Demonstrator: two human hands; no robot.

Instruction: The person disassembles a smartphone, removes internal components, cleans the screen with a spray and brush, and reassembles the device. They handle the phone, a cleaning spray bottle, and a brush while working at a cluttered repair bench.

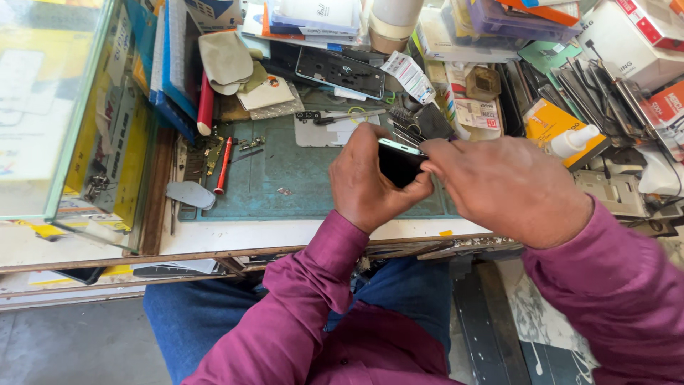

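Over the green mat, left hand grips the phone upright; right hand pinches its top edge (likely prying the frame). Next needs steady, even pressure w/ fingertips.

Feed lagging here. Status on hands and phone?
Left hand grips phone from below. Right hand pinches its top edge. Held over green mat; tweezers and bench clutter close behind.
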